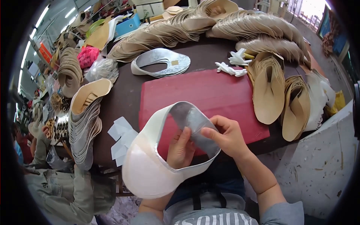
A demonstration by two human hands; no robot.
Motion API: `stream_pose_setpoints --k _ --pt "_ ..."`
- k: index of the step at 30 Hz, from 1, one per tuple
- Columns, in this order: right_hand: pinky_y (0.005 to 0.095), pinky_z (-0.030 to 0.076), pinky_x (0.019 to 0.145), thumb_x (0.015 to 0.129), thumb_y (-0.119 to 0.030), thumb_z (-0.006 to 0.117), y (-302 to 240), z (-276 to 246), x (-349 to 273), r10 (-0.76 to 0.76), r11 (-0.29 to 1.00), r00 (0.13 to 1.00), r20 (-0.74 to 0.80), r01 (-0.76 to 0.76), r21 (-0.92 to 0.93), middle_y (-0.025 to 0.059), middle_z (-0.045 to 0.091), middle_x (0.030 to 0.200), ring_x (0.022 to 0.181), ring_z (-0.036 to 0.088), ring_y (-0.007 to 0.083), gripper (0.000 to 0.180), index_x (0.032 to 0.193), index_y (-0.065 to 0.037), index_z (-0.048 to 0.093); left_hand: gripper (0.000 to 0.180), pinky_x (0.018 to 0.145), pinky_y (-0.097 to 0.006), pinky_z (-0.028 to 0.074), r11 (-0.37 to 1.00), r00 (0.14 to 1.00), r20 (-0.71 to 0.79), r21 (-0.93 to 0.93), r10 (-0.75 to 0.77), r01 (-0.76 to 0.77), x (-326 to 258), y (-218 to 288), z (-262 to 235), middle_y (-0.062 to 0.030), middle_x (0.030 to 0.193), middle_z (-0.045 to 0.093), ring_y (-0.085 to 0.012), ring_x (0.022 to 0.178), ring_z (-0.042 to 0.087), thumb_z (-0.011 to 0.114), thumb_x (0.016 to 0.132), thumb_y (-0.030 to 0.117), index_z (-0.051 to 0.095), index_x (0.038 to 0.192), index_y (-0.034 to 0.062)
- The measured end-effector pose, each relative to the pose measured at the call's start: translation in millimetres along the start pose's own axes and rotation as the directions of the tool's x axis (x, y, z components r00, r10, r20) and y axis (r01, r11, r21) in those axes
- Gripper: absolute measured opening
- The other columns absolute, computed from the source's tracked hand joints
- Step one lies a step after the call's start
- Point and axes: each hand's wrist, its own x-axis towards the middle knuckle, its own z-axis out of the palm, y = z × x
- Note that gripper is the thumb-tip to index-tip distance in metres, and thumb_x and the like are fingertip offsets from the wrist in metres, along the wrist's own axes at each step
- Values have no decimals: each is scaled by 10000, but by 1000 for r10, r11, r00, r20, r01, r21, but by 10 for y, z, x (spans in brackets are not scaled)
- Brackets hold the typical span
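Observation:
In front of my body I hold a cream-white shoe upper (144,168) with a silver-grey lining, its rounded toe toward the lower left. My left hand (180,150) shows through the opening, thumb pressed against the lining at the back part; its other fingers are partly hidden. At the back rim, my right hand (227,137) pinches the edge between thumb and fingers. Below the upper lies a dark red mat (176,88). Beyond the mat rests a small stack of silver patterned uppers (161,63) with a tan square on top.
Long rows of overlapping beige uppers (161,35) curve along the table's far side. Tan stacks (268,90) and white strip bundles (230,69) lie at right. White paper pieces (122,137) and another stack of uppers (84,123) are at left. A co-worker's sleeve (80,195) shows lower left.

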Motion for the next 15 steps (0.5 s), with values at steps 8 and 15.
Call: stream_pose_setpoints --k 8,15 --pt "225 493 681 926 -164 602 -482 -917 1036 -374 881 897 -234 265 -391 59 678 884 753 603 120 241 1071 14 678 468 742 -356 526 609 715 -138 646 686 -459 170 497 100 -120 1085 634 -185 912 623 647 900 364 553 1224 40" --pt "314 517 672 806 -176 650 -152 -1683 1941 -214 286 951 -225 -159 -945 121 681 765 673 634 212 233 901 26 715 189 753 -283 453 -751 589 804 435 77 -496 -42 146 107 5 1110 656 -162 822 593 681 767 95 720 945 147"
